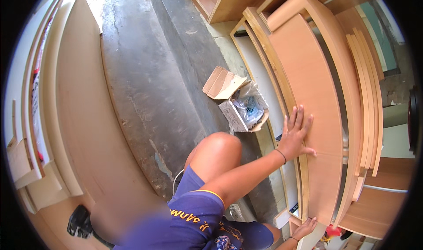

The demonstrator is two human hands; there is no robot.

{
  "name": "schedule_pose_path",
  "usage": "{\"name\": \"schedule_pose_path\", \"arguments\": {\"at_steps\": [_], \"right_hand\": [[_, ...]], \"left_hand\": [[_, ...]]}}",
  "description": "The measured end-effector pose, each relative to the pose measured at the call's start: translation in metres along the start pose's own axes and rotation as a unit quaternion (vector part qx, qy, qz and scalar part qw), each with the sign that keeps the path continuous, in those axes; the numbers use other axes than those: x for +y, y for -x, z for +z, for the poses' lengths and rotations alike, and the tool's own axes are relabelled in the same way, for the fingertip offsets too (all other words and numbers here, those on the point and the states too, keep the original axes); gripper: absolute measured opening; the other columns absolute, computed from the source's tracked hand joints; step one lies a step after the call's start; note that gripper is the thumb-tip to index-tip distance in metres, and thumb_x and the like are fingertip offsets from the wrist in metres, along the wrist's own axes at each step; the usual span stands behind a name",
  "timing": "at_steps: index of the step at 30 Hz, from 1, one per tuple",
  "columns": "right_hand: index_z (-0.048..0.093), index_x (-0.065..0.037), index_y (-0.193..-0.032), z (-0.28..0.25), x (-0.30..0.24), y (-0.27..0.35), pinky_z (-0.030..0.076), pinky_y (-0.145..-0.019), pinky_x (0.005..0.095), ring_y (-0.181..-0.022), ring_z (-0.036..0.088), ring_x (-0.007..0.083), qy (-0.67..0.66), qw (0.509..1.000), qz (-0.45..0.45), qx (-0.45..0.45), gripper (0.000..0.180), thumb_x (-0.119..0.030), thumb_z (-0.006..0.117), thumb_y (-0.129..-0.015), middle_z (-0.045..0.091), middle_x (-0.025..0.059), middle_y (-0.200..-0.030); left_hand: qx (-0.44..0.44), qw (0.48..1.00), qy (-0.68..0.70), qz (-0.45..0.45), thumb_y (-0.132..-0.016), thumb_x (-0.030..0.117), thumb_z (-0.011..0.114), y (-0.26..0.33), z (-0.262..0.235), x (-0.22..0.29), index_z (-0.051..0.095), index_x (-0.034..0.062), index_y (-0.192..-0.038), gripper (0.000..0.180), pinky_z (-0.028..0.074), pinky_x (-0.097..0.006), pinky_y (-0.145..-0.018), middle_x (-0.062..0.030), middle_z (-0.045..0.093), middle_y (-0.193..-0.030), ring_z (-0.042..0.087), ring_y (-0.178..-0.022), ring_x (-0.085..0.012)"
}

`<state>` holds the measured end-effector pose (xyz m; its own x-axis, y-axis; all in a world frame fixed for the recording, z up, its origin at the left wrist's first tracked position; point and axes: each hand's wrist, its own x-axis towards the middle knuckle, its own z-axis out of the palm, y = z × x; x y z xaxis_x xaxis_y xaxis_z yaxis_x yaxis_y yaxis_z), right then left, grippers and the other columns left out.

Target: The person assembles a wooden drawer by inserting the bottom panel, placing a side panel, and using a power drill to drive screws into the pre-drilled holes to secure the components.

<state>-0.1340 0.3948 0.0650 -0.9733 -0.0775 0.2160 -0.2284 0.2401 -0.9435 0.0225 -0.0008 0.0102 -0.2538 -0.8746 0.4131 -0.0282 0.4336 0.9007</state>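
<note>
A long, wood-coloured panel (295, 60) runs along the right side, against a narrow wooden frame (273, 58). My left hand (296, 137) lies on the panel around its middle, fingers spread, with the palm partly over the frame's edge. At the panel's near end is my right hand (304, 229), fingers pressed together around the corner; part of its grip is hidden. Left of the frame stands an opened cardboard box (235, 117). Inside it, a clear plastic bag (249, 106) holds small bluish pieces I cannot make out.
Several boards (363, 100) are stacked beyond the panel. A large beige board (81, 91) stands along the left, with a black object (80, 221) by its near end. Between them runs a grey concrete floor (141, 65) with a step. My bent knee (220, 148) is close to the box.
</note>
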Motion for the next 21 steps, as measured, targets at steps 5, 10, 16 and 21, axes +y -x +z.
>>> {"name": "schedule_pose_path", "arguments": {"at_steps": [5,10,16,21], "right_hand": [[0.035,0.007,-0.125,-0.025,0.006,-0.015,0.028,-0.105,0.0334,-0.120,0.038,0.0256,-0.041,0.994,0.042,-0.088,0.051,-0.023,0.055,-0.088,0.041,0.0182,-0.125],[0.035,0.000,-0.127,-0.012,-0.005,-0.004,0.028,-0.106,0.0316,-0.121,0.038,0.0241,-0.096,0.990,0.086,-0.063,0.051,-0.019,0.057,-0.086,0.043,0.0142,-0.126],[0.052,-0.001,-0.112,-0.022,-0.009,-0.015,0.040,-0.098,0.0301,-0.109,0.051,0.0208,-0.134,0.978,0.136,-0.086,0.033,-0.016,0.060,-0.084,0.055,0.0109,-0.113],[0.054,-0.005,-0.107,-0.026,-0.003,-0.027,0.041,-0.095,0.0297,-0.107,0.051,0.0180,-0.120,0.978,0.163,-0.051,0.029,-0.019,0.059,-0.083,0.056,0.0070,-0.112]], "left_hand": [[-0.012,1.000,0.025,-0.011,-0.046,0.055,0.077,0.003,-0.009,0.000,0.018,0.0173,-0.142,0.119,0.007,-0.063,-0.102,-0.0192,-0.003,-0.148,-0.003,-0.136,-0.0377],[-0.015,0.999,0.045,-0.013,-0.049,0.054,0.075,0.001,-0.013,-0.002,0.019,0.0193,-0.142,0.114,0.006,-0.064,-0.102,-0.0180,0.001,-0.148,-0.001,-0.137,-0.0351],[-0.019,0.999,0.044,-0.002,-0.052,0.053,0.075,-0.001,-0.014,0.003,0.021,0.0148,-0.141,0.111,0.006,-0.063,-0.103,-0.0139,0.006,-0.149,0.002,-0.137,-0.0325],[-0.047,0.998,0.040,0.019,-0.053,0.047,0.076,-0.008,-0.017,0.000,0.023,0.0078,-0.139,0.109,0.008,-0.063,-0.104,-0.0084,0.009,-0.149,0.003,-0.138,-0.0281]]}}
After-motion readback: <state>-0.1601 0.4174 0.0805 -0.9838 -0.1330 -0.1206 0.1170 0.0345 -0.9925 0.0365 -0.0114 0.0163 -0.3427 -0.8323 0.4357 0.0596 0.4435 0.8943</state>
